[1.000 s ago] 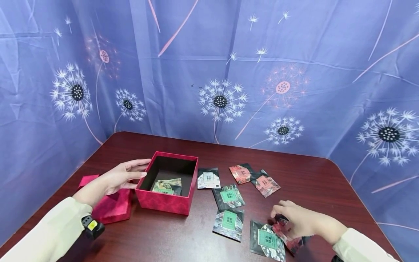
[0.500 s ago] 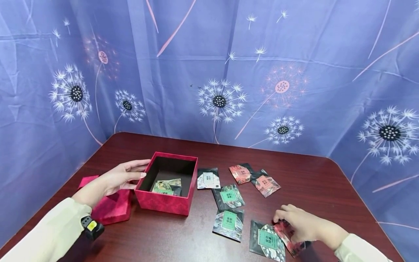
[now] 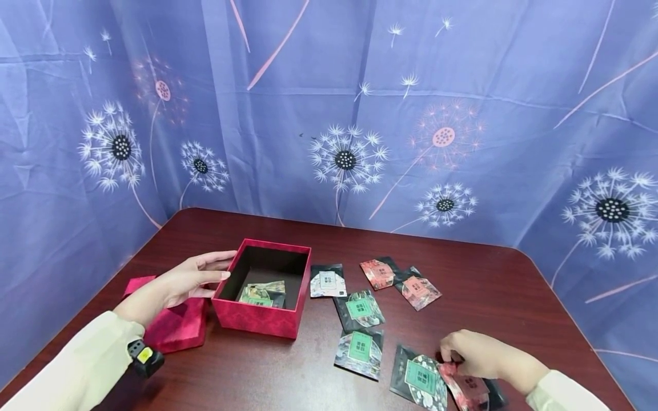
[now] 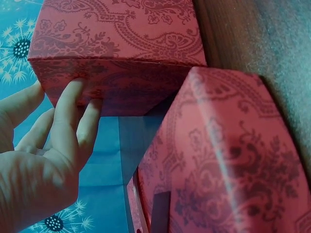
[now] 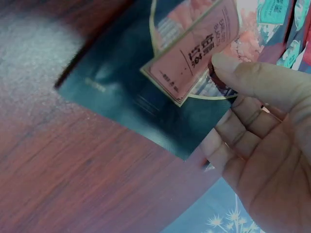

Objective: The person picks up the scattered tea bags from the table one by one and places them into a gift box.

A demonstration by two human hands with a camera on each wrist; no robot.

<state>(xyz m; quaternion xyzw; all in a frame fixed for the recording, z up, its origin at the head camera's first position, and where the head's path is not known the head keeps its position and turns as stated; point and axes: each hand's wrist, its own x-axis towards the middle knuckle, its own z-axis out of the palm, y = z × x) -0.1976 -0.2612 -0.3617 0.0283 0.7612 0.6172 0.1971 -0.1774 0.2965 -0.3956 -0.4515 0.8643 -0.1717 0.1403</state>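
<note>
My left hand touches the left wall of an uncovered red patterned box. In the left wrist view its fingertips lie against that wall, fingers fairly straight. Several tea sachets lie inside the box. At the front right, my right hand pinches a black and red tea sachet. The right wrist view shows the thumb on the sachet's printed face and fingers behind it, its pink label facing up. A green-labelled sachet lies right beside it on the table.
The red lid lies left of the box, under my left forearm. Green-labelled sachets, a white-labelled one and two red-labelled ones lie right of the box. A dandelion-print curtain surrounds the dark wooden table.
My right hand has shifted slightly right and nearer to me, and more of the red sachet's face shows now. The green-labelled sachet beside it has turned slightly. My left hand stays still.
</note>
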